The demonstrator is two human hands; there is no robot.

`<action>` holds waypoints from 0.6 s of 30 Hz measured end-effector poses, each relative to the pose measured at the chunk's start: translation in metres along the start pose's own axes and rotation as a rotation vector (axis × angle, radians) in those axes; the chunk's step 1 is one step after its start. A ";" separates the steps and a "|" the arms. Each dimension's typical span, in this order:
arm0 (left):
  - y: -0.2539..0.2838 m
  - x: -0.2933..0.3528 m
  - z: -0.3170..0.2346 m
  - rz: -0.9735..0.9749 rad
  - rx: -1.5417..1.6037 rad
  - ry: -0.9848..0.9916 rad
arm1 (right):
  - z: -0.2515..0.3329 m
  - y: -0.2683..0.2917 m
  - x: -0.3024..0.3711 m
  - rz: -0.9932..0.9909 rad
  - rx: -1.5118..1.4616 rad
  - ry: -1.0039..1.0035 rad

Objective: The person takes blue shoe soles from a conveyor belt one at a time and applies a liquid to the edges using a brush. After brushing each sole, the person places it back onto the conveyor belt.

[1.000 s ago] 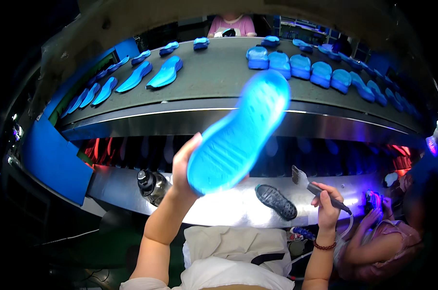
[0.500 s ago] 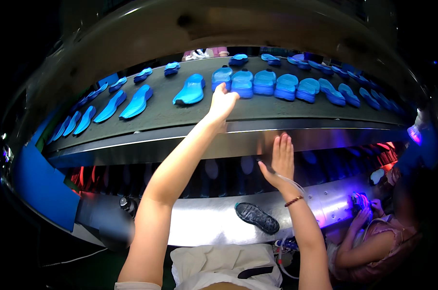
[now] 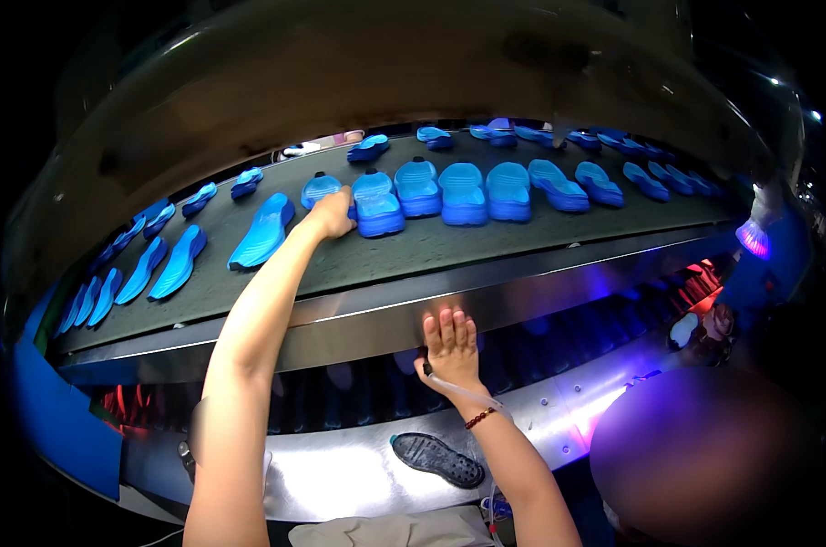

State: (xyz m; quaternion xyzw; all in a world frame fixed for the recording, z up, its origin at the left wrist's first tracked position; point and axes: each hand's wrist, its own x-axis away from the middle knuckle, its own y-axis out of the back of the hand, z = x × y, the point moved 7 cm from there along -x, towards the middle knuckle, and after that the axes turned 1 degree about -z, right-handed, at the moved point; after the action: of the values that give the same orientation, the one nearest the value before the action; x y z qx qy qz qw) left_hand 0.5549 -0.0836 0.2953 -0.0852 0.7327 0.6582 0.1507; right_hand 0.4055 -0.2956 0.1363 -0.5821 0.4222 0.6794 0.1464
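My left hand (image 3: 333, 215) reaches over the metal edge onto a dark conveyor belt (image 3: 340, 269). Its fingers are closed at the near side of a blue shoe sole (image 3: 319, 188), and they partly hide it. More blue soles stand in a row right of it, the nearest being a blue sole (image 3: 376, 202) with a dark tab. My right hand (image 3: 451, 346) lies open, fingers extended, against the metal front rail (image 3: 376, 324). A thin clear tube (image 3: 463, 390) with a black tip runs along its thumb side. Below, a black shoe sole (image 3: 438, 459) lies on a shiny metal shelf (image 3: 340, 483).
A curved hood (image 3: 385, 73) overhangs the belt. A lamp (image 3: 754, 235) glows pink at the right end. Under the rail, a dark lower level holds several soles, lit red at both ends. Another person's blurred head (image 3: 695, 456) is close by at lower right.
The view has shifted, and the blue soles sit further left in it. My left hand has stayed at the same sole, with its fingers now lower on it. My right hand has moved left along the rail.
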 end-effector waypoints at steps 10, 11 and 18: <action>-0.026 -0.038 -0.169 -0.167 0.471 -0.443 | -0.003 -0.003 0.003 -0.003 -0.007 0.003; -0.024 -0.030 -0.181 -0.254 0.464 -0.510 | -0.005 -0.002 0.003 0.006 -0.009 0.008; 0.009 0.047 -0.163 -0.187 -0.030 -0.398 | -0.010 0.006 0.003 0.140 0.012 -0.003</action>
State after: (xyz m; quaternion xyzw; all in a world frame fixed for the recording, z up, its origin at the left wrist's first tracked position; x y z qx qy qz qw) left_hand 0.4906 -0.2401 0.3024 -0.0237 0.6675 0.6561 0.3514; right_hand 0.4075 -0.3075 0.1363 -0.5491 0.4658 0.6863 0.1029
